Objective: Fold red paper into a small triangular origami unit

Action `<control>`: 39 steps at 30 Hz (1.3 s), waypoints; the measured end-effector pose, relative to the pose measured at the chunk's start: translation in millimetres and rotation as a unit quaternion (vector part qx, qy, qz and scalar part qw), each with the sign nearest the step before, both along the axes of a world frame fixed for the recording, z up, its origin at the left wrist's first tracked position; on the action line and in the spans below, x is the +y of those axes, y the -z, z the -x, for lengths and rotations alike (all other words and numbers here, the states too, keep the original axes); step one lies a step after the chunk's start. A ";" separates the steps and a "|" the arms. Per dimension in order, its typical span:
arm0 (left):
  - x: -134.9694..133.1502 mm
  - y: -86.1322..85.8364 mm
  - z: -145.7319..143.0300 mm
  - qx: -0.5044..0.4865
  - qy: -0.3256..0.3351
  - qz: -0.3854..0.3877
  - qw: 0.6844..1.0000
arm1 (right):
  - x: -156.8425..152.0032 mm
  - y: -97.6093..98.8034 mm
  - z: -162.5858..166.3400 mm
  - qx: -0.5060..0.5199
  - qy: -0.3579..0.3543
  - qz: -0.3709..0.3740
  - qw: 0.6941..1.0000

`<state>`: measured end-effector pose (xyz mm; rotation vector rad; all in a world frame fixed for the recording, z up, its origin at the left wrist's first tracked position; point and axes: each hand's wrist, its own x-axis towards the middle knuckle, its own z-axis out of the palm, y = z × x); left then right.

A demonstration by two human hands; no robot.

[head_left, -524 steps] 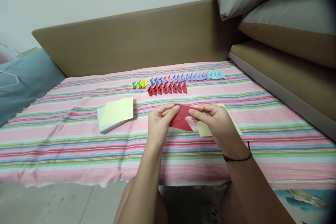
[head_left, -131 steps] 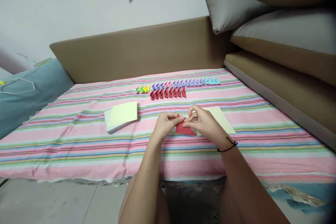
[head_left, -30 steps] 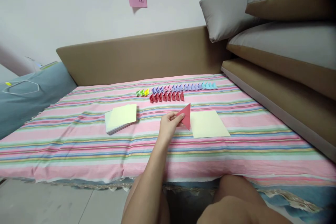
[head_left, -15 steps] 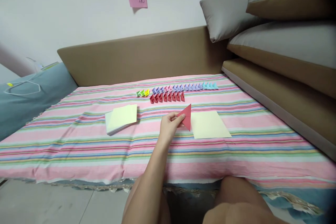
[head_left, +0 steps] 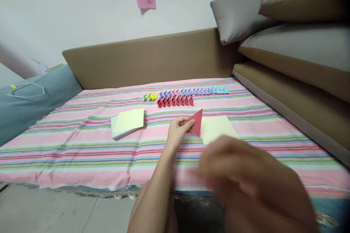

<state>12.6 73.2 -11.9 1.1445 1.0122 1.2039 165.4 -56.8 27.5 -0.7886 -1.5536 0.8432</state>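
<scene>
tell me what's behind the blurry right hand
Behind the right hand, striped cloth shows around its outline, and the loose pale yellow sheet's near edge runs out of sight there. The covered parts of both, and anything else behind it, can't be seen.

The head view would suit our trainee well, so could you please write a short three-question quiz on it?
1. Which hand holds the red folded paper?
2. True or false: in the picture, the paper stack lies to the right of the single pale sheet.
3. What colour is the front row of folded pieces? A) light blue B) red C) green

Key: 1. The left hand. 2. False. 3. B.
</scene>
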 end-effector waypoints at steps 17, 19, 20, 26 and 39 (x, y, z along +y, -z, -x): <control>-1.4 5.6 -4.5 0.046 0.069 -0.018 0.996 | 107.8 55.4 -4.5 0.059 0.081 0.192 0.976; -1.8 6.0 -4.0 0.060 0.088 -0.015 0.994 | 108.1 55.6 -5.5 0.067 0.071 0.192 0.977; -2.0 6.2 -3.9 0.068 0.098 -0.015 0.993 | 108.3 56.1 -6.4 0.068 0.070 0.193 0.976; -2.6 6.0 -2.8 0.101 0.123 -0.023 0.987 | 106.7 55.0 -12.0 0.073 0.095 0.204 0.972; 0.2 6.4 -5.4 0.017 0.011 -0.042 0.999 | 107.6 53.9 -8.6 0.164 0.120 0.231 0.951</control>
